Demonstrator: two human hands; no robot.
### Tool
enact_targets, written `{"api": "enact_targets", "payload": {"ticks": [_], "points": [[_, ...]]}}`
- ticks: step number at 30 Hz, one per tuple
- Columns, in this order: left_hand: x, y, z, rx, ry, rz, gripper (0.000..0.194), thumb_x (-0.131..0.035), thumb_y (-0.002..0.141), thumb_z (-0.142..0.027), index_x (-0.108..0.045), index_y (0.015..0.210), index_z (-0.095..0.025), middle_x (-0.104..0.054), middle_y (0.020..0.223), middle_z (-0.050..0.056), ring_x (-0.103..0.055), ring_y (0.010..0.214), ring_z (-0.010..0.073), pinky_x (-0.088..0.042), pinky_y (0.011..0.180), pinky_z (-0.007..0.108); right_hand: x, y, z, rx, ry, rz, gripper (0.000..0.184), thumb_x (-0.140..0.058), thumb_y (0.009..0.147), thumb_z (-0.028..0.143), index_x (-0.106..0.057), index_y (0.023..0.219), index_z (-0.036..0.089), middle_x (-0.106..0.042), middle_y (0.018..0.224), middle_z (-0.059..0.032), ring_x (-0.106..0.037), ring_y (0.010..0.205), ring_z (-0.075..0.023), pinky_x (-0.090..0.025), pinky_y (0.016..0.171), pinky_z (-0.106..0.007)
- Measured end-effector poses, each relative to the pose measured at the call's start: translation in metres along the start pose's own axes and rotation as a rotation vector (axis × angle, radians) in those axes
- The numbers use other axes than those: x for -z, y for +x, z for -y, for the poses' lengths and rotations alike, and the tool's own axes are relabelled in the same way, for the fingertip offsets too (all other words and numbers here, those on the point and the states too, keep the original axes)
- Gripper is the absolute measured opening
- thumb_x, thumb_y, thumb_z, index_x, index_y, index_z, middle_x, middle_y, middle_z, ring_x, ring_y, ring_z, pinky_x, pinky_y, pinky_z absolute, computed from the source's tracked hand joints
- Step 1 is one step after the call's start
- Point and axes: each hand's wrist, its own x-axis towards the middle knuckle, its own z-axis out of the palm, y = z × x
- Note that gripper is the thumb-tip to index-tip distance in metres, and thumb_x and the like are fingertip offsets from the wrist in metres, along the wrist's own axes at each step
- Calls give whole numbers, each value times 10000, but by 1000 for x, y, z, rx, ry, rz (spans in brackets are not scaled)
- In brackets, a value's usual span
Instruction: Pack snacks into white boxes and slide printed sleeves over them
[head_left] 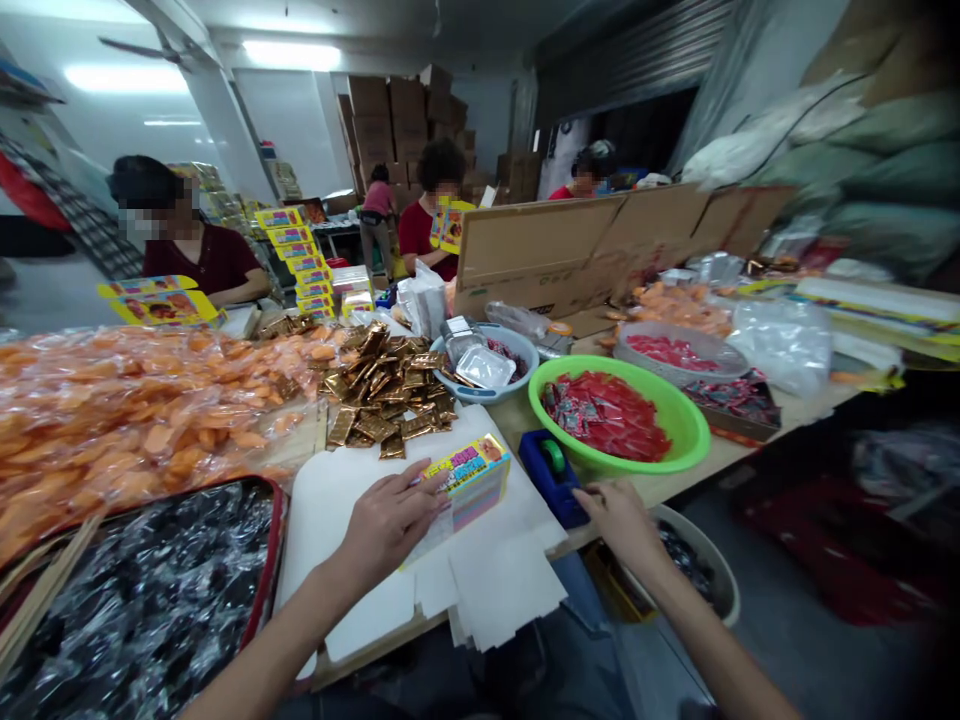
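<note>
My left hand (386, 520) rests on a small colourful printed box (469, 478) that lies on flat white carton blanks (480, 570) at the table's near edge; its fingers curl over the box's near end. My right hand (619, 515) reaches to a blue tape dispenser (551, 475) with a green roll, fingertips touching its near end. A green bowl (694, 440) of red packets stands just behind the dispenser.
A heap of gold wrapped packets (386, 390) lies behind the box. Orange packets in clear bags (127, 410) fill the left, and a red-rimmed tray of black packets (142, 600) sits front left. Several other people work at the far side behind a cardboard sheet (570, 250).
</note>
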Motion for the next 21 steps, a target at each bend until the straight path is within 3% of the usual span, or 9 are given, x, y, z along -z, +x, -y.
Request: {"api": "enact_targets", "payload": {"ticks": [6, 11, 14, 18, 21], "points": [[-1, -1, 0, 4, 11, -7, 123, -509, 881, -203, -612, 946, -225, -661, 1143, 9, -527, 1187, 209, -527, 858, 333, -16, 6, 6, -137, 267, 74, 233, -626, 567, 428, -589, 521, 202, -569, 573, -39, -547, 670, -235, -439, 673, -352], [0, 0, 0, 21, -16, -14, 109, -511, 878, -208, -607, 928, -221, -661, 1143, 6, -545, 1165, 212, -538, 838, 331, -13, -7, 16, -231, 500, 57, 325, -615, 582, 525, -548, 587, 207, -579, 607, -17, -555, 606, -187, -486, 571, -307], [0, 1, 0, 26, -22, -8, 110, -507, 877, -207, -603, 929, -223, -661, 1143, 9, -540, 1171, 213, -537, 845, 335, -9, -22, 16, -309, 685, 46, 370, -650, 565, 557, -532, 617, 211, -572, 636, 3, -559, 618, -169, -515, 576, -301], [1, 1, 0, 38, -26, 6, 117, -501, 878, -212, -608, 924, -223, -666, 1133, 15, -539, 1173, 205, -535, 856, 332, -12, -40, 11, -485, 987, 64, 409, -808, 418, 468, -593, 609, 176, -616, 652, -8, -582, 668, -171, -522, 652, -297], [2, 2, 0, 49, -32, 20, 131, -498, 882, -225, -618, 932, -226, -668, 1129, 12, -542, 1169, 204, -534, 861, 335, -20, -47, 3, -510, 1029, 75, 393, -815, 447, 450, -621, 633, 164, -631, 648, -15, -598, 671, -181, -521, 698, -317]]}}
